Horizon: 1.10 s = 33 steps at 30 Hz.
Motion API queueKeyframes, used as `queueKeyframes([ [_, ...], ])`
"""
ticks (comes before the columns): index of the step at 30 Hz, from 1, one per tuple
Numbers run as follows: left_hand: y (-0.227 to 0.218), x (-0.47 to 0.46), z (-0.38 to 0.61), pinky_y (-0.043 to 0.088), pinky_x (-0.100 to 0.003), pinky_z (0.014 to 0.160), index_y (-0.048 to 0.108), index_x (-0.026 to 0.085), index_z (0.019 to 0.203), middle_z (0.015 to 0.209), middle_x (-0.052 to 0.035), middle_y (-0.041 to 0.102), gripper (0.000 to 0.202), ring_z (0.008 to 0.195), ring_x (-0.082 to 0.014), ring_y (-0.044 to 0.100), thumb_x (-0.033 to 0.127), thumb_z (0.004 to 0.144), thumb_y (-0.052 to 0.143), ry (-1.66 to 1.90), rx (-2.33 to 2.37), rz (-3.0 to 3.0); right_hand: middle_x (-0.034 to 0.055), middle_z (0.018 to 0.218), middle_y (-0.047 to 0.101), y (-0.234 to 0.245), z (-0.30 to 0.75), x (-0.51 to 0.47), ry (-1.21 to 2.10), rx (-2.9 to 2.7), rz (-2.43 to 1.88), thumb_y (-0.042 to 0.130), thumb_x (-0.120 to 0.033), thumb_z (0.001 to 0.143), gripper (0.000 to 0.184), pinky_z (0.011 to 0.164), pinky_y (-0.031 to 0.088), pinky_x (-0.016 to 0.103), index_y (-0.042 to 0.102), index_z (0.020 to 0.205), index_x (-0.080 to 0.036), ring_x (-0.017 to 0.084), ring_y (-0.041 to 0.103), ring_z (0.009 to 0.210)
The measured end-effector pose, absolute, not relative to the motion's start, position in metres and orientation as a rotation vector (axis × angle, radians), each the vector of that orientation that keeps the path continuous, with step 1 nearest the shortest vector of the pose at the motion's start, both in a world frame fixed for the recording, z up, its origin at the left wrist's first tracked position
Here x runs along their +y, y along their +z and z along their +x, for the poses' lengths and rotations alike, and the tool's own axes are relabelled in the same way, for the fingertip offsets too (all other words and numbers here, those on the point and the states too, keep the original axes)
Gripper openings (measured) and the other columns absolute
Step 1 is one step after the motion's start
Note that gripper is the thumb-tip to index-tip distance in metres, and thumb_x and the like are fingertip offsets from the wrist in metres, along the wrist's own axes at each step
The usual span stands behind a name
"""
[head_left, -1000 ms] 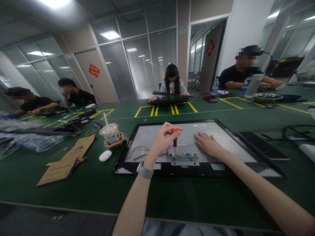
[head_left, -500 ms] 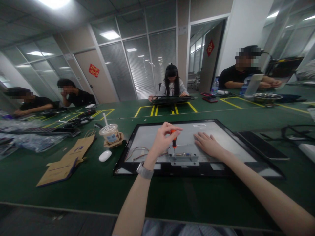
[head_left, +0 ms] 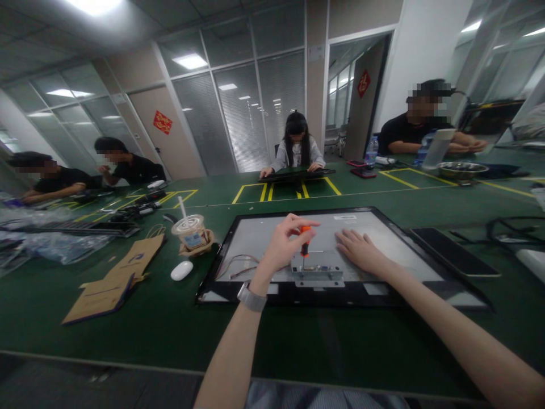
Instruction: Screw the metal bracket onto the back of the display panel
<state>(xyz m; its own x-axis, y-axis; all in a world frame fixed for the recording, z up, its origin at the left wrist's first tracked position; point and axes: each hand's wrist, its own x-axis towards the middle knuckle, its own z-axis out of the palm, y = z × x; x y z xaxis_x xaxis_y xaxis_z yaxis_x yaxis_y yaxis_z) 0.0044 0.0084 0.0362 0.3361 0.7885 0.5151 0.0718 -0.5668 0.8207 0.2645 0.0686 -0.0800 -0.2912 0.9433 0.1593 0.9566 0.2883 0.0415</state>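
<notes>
My left hand (head_left: pixel 284 243), with a watch on the wrist, has its fingers closed around the orange handle of a screwdriver (head_left: pixel 305 248). The screwdriver stands nearly upright, its shaft pointing down at a metal bracket (head_left: pixel 317 272) with connector ports. Whether the tip sits in a screw is too small to see. Under both hands lies a large flat display panel (head_left: pixel 255 227), pale with a black frame. My right hand (head_left: pixel 358 250) rests flat on the panel to the right of the bracket, fingers outstretched. Thin cables (head_left: pixel 240 264) lie on the panel's left part.
Left of the panel are a drink cup (head_left: pixel 190 233), a white mouse (head_left: pixel 181 271) and a paper bag (head_left: pixel 102 292). A dark flat slab (head_left: pixel 453 251) lies to the right. Across the green table (head_left: pixel 361 346), a person handles another dark panel (head_left: pixel 293 175); other people sit at both sides.
My left hand and the screwdriver have shifted slightly right. My right hand stays put. The person opposite has lowered their panel a little, and a person at left has moved a hand from the face.
</notes>
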Motion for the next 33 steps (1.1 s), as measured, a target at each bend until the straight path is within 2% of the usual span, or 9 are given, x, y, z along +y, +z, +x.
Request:
queueKeyframes([
  [6, 0.0353, 0.0097, 0.0049, 0.05, -0.031, 0.079, 0.069, 0.016, 0.111, 0.091, -0.0071, 0.066, 0.029, 0.085, -0.0158, 0.062, 0.019, 0.095, 0.045, 1.252, 0.68, 1.773, 0.0175, 0.153, 0.041, -0.0792, 0.2645, 0.0685, -0.171, -2.441, -1.798, 0.018, -0.043, 0.099, 0.061, 0.107, 0.033, 0.06, 0.043, 0.147, -0.017, 0.037, 0.036, 0.139],
  [8, 0.0345, 0.0095, 0.0054, 0.05, -0.032, 0.08, 0.071, 0.016, 0.107, 0.093, -0.0073, 0.066, 0.026, 0.086, -0.0164, 0.061, 0.023, 0.094, 0.049, 1.244, 0.694, 1.79, 0.0174, 0.153, 0.041, -0.0801, 0.2647, 0.0693, -0.167, -2.433, -1.791, 0.017, -0.043, 0.099, 0.061, 0.107, 0.033, 0.061, 0.043, 0.147, -0.018, 0.037, 0.036, 0.139],
  [12, 0.0337, 0.008, 0.006, 0.049, -0.029, 0.078, 0.073, 0.022, 0.103, 0.096, -0.0044, 0.057, 0.021, 0.085, -0.0146, 0.056, 0.032, 0.087, 0.066, 1.245, 0.77, 1.925, 0.0178, 0.152, 0.042, -0.0819, 0.2653, 0.071, -0.165, -2.427, -1.794, 0.017, -0.043, 0.099, 0.06, 0.106, 0.033, 0.062, 0.043, 0.147, -0.018, 0.037, 0.036, 0.139],
  [16, 0.0344, 0.0076, 0.0065, 0.048, -0.028, 0.076, 0.071, 0.023, 0.11, 0.094, -0.0034, 0.054, 0.023, 0.081, -0.013, 0.054, 0.028, 0.091, 0.059, 1.245, 0.805, 1.944, 0.0163, 0.153, 0.042, -0.0829, 0.2662, 0.0715, -0.163, -2.425, -1.8, 0.02, -0.045, 0.099, 0.059, 0.107, 0.033, 0.06, 0.044, 0.147, -0.02, 0.036, 0.036, 0.139],
  [21, 0.035, 0.0084, 0.0075, 0.048, -0.03, 0.08, 0.066, 0.017, 0.116, 0.093, -0.0054, 0.063, 0.031, 0.085, -0.0148, 0.058, 0.017, 0.094, 0.044, 1.22, 0.734, 1.815, 0.0159, 0.152, 0.042, -0.0855, 0.2669, 0.0729, -0.181, -2.424, -1.786, 0.02, -0.044, 0.099, 0.058, 0.107, 0.034, 0.061, 0.043, 0.147, -0.021, 0.035, 0.037, 0.139],
  [26, 0.035, 0.0068, 0.0072, 0.049, -0.03, 0.081, 0.073, 0.021, 0.105, 0.1, -0.0058, 0.058, 0.021, 0.091, -0.0159, 0.057, 0.027, 0.088, 0.062, 1.22, 0.765, 1.915, 0.0161, 0.153, 0.041, -0.0842, 0.2655, 0.072, -0.19, -2.434, -1.809, 0.019, -0.042, 0.099, 0.059, 0.107, 0.033, 0.06, 0.042, 0.148, -0.018, 0.036, 0.037, 0.139],
  [29, 0.0337, 0.0071, 0.0065, 0.049, -0.029, 0.079, 0.072, 0.026, 0.11, 0.096, -0.0036, 0.054, 0.026, 0.088, -0.0148, 0.055, 0.031, 0.085, 0.068, 1.192, 0.784, 1.974, 0.0187, 0.153, 0.04, -0.0823, 0.2653, 0.0704, -0.18, -2.442, -1.793, 0.019, -0.042, 0.099, 0.06, 0.107, 0.032, 0.062, 0.043, 0.147, -0.016, 0.037, 0.036, 0.139],
  [33, 0.0313, 0.0083, 0.007, 0.05, -0.031, 0.082, 0.065, 0.025, 0.123, 0.1, -0.0051, 0.059, 0.033, 0.089, -0.0153, 0.057, 0.027, 0.091, 0.059, 1.162, 0.752, 1.959, 0.0176, 0.153, 0.042, -0.0834, 0.2671, 0.071, -0.179, -2.428, -1.771, 0.019, -0.043, 0.098, 0.059, 0.107, 0.033, 0.062, 0.043, 0.147, -0.02, 0.037, 0.037, 0.139],
])
